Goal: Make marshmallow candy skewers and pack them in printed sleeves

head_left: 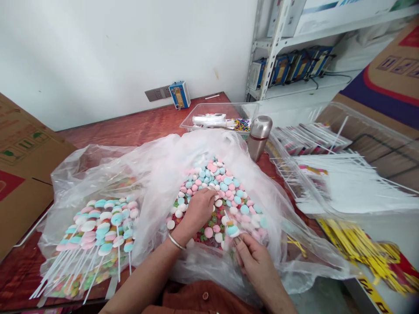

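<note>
A big clear plastic bag (183,152) lies open on the red table, filled with loose round candies (216,179) in pink, blue and white. My left hand (199,207) reaches down into this pile with its fingers curled among the candies; what it grips I cannot make out. My right hand (252,255) pinches a thin white stick (228,216) near the bag's front edge. That stick carries a few stacked candies (232,229). To the left, several finished candy skewers (98,226) lie side by side on plastic.
A steel flask (258,135) stands behind the bag. A clear tray (222,114) holds small beads and tubes. A bin of white sticks (347,174) sits at right, yellow packets (360,248) below it. Cardboard boxes (22,165) flank the table; metal shelving (288,56) stands behind.
</note>
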Demonstrator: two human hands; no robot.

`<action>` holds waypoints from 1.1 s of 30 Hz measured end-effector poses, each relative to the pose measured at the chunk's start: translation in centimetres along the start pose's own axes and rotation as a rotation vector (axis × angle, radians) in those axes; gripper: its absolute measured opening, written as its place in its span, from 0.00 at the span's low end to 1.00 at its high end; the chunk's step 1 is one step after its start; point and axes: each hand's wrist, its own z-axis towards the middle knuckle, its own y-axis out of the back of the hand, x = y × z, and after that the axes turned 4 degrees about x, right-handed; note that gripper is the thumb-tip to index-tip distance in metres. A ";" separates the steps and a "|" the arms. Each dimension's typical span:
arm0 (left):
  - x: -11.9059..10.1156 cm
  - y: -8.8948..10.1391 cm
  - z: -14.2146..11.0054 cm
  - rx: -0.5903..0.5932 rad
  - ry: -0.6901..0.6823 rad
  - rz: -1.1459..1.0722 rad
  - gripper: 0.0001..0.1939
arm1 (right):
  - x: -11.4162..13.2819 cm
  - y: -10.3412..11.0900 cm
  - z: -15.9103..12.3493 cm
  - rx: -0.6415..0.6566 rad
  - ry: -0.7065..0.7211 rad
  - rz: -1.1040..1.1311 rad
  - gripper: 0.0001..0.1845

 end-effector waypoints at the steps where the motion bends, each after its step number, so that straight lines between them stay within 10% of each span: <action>1: 0.1 0.2 0.1 -0.007 0.041 -0.059 0.13 | 0.0 0.0 0.1 0.001 0.001 0.005 0.17; 7: 0.4 1.0 0.6 0.214 0.186 -0.278 0.12 | -0.2 0.1 0.3 0.004 0.035 -0.016 0.17; 15: -1.7 0.0 -1.0 -0.014 -0.025 -0.020 0.15 | -0.3 0.2 0.2 0.015 0.043 0.010 0.16; 33: -0.6 -0.4 0.2 0.102 0.114 -0.073 0.10 | 1.1 0.3 -0.4 -0.007 -0.055 0.063 0.16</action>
